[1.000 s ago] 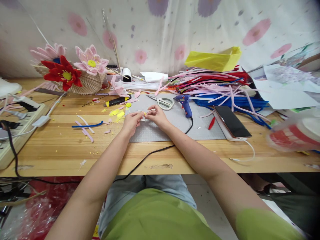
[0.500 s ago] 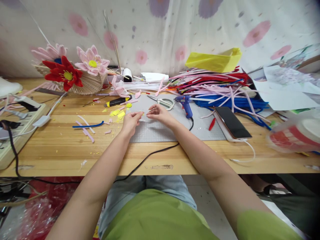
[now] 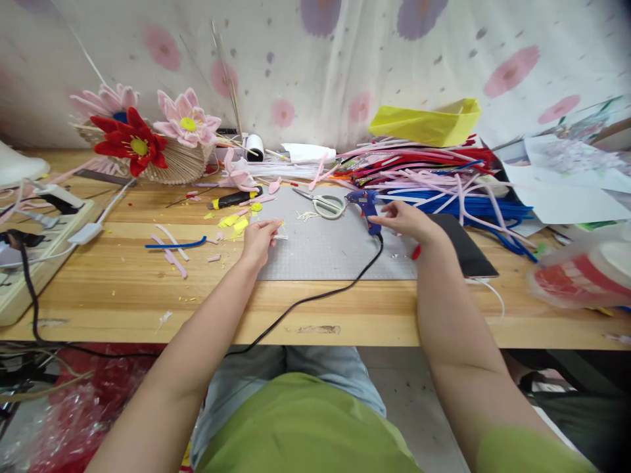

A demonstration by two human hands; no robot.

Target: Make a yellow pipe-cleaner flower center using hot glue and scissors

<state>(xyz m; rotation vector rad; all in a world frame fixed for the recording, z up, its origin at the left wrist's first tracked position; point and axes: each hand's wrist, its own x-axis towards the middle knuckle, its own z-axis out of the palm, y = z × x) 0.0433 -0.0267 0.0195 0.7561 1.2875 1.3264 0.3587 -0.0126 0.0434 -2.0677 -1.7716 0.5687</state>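
Observation:
My left hand (image 3: 261,242) is closed in a pinch over the left part of the grey cutting mat (image 3: 315,256); what it holds is too small to make out, with a bit of yellow and white at the fingertips. My right hand (image 3: 401,220) reaches to the blue glue gun (image 3: 366,209), its fingers apart beside the handle. Grey-handled scissors (image 3: 329,206) lie on the mat left of the glue gun. Thin whitish pieces (image 3: 307,215) lie near the scissors.
Behind the mat are pipe cleaners (image 3: 419,164) under yellow paper (image 3: 426,125). A phone (image 3: 458,244) and a cup (image 3: 582,263) stand right. Felt flowers (image 3: 132,144), a cutter (image 3: 234,199) and a power strip (image 3: 44,253) are left. A black cord (image 3: 305,301) crosses the front.
My right hand has left my left hand's side and moved right to the glue gun's handle. The whitish pieces by the scissors now show. My left hand has stayed nearly in place.

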